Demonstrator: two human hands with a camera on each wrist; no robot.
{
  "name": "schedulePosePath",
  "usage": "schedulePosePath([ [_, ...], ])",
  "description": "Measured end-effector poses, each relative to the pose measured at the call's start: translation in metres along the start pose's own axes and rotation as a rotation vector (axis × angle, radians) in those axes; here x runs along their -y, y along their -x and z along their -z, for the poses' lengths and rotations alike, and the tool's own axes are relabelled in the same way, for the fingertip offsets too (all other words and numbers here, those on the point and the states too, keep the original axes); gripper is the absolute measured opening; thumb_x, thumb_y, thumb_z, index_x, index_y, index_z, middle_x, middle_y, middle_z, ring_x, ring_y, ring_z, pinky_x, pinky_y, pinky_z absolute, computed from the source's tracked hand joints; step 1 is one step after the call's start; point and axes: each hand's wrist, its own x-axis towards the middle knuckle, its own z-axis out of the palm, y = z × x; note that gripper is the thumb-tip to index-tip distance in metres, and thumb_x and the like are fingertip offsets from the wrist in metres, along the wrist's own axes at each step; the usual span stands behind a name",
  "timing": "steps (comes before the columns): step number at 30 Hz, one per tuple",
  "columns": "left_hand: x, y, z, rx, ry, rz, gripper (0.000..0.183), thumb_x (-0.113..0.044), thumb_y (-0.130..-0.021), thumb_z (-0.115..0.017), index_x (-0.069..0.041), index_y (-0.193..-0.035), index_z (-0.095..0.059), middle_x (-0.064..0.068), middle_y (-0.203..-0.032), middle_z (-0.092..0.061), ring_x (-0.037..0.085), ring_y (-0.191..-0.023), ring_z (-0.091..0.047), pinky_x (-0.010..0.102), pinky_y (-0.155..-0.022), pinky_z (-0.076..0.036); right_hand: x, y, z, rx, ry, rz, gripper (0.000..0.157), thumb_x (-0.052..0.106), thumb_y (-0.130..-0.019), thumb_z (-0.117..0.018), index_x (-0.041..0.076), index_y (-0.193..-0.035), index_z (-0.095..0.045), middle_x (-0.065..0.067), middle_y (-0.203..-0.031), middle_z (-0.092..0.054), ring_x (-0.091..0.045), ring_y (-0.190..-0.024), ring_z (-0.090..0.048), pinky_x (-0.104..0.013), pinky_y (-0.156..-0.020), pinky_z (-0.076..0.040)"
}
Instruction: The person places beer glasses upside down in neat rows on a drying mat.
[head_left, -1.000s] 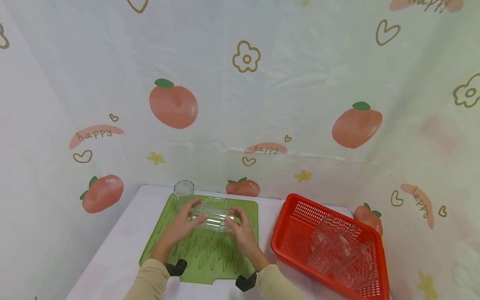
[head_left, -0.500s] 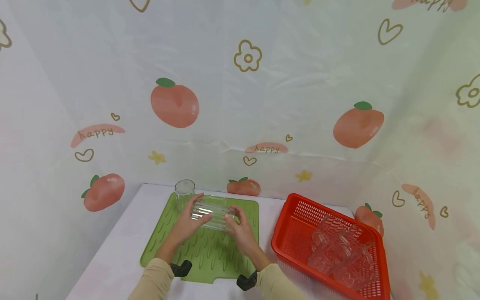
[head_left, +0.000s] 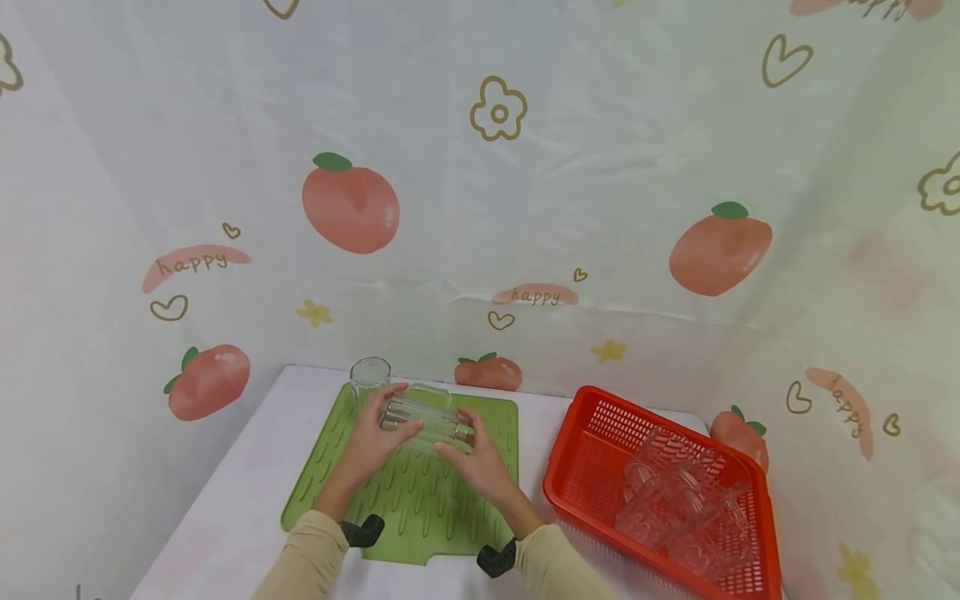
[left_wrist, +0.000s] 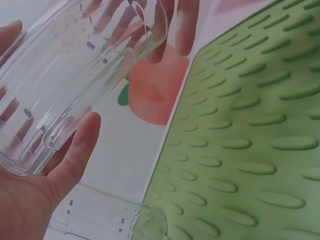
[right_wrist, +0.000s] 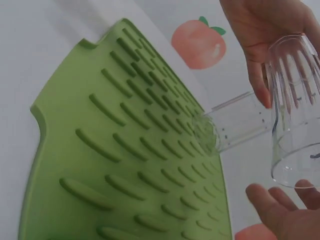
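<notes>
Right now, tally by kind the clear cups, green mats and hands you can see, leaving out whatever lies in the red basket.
Clear cups: 2 (the lifted cup and the standing cup)
Green mat: 1
Hands: 2 (left hand and right hand)
Total: 5
</notes>
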Motion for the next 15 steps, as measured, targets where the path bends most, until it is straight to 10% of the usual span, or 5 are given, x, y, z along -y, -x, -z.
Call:
schedulePosePath([
  [6, -0.001, -0.002, 0.0, -0.02, -0.028, -0.051, 0.067, -0.025, -0.091, -0.079, -0.017, -0.149, -0.046, 0.016, -0.152, -0.038, 0.034, -0.117, -0.059, 0.042, -0.088, -0.056, -0.001, 0.0, 0.002, 0.006, 0.037, 0.015, 0.083, 0.037, -0.095, -0.073, 0.017, -0.16, -0.026, -0.015, -0.161, -0.036, -0.045, -0.144, -0.043, -0.056, -0.107, -0.051],
  [15, 0.002, -0.01, -0.001, -0.072, -0.133, -0.087, 0.071, -0.029, -0.087, -0.082, -0.017, -0.149, -0.048, 0.016, -0.15, -0.039, 0.04, -0.14, -0.041, 0.069, -0.109, -0.039, 0.009, 0.003, 0.008, -0.041, 0.221, 0.02, 0.09, 0.048, -0.091, -0.074, 0.011, -0.16, -0.027, -0.019, -0.161, -0.033, -0.045, -0.145, -0.039, -0.065, -0.11, -0.043],
])
